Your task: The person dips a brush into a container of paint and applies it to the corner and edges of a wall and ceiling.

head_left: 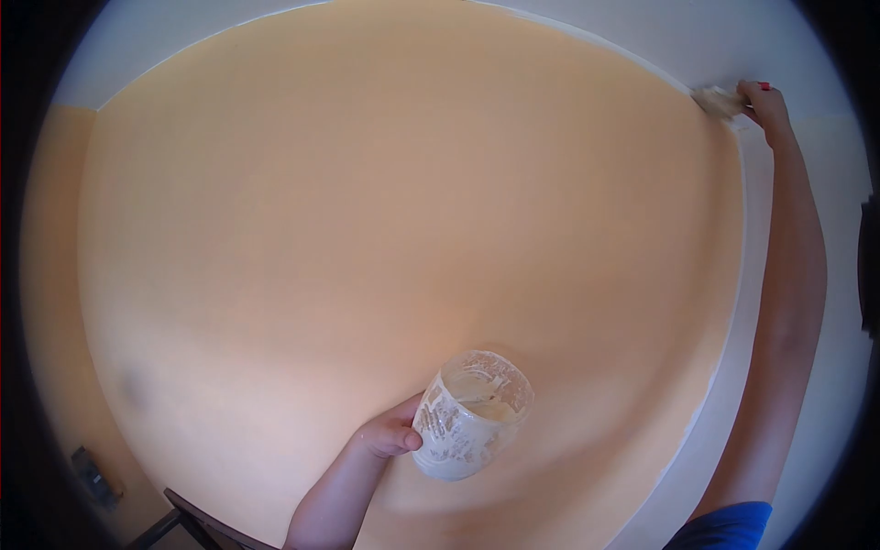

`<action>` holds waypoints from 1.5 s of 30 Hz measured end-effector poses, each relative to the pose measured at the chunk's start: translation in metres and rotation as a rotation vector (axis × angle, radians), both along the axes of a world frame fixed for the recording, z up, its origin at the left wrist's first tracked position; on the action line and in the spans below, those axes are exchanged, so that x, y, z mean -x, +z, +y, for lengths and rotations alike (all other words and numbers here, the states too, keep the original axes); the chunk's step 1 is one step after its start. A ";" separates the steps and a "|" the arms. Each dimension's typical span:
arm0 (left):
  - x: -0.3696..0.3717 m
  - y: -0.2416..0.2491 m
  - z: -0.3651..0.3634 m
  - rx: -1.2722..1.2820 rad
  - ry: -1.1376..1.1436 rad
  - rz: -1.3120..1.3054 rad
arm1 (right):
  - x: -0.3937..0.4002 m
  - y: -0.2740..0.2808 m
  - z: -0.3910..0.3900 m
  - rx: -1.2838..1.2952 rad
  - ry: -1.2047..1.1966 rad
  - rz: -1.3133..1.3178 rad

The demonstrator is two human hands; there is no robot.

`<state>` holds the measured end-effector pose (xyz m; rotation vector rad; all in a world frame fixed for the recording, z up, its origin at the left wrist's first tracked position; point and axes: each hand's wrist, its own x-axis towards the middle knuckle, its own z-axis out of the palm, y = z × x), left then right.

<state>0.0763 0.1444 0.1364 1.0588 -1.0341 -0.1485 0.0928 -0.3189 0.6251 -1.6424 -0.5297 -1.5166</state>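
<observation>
Head cam: left hand (390, 433) at 6 o'clock, fingers wrapped round a paint-smeared jar (472, 414), tilted. Right hand (764, 103) way up at 2 o'clock, closed on a brush (718, 101) w/ bristles touching the orange wall (385, 211) corner.

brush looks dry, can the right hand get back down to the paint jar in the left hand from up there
Probably yes. The right hand holds the brush high at the wall's top corner, arm outstretched; the paint jar sits open-topped in the left hand, with nothing between them.
</observation>
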 end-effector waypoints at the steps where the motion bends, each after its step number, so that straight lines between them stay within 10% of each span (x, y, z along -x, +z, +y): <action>1: 0.001 0.002 0.000 -0.011 0.001 0.005 | 0.001 0.000 0.003 0.004 0.002 -0.006; 6: 0.005 0.006 0.001 -0.058 -0.001 0.014 | 0.007 -0.005 0.064 0.034 -0.375 -0.164; 14: 0.012 0.010 0.000 -0.051 0.019 0.008 | 0.066 -0.035 0.228 0.176 -0.331 -0.378; 17: 0.007 0.005 0.003 -0.073 0.025 0.024 | 0.089 -0.048 0.237 0.080 0.120 -0.369; 24: 0.003 0.003 0.000 -0.027 0.000 -0.008 | 0.058 -0.025 0.134 0.056 -0.260 -0.267; 30: 0.005 0.006 -0.001 -0.029 -0.013 -0.040 | 0.055 -0.043 0.194 0.072 -0.290 -0.328; 39: 0.009 0.007 -0.001 -0.016 -0.009 -0.031 | 0.099 -0.033 0.323 0.181 0.477 -0.352; 45: 0.009 0.009 -0.002 -0.033 -0.022 -0.046 | 0.053 -0.019 0.262 0.254 0.308 -0.173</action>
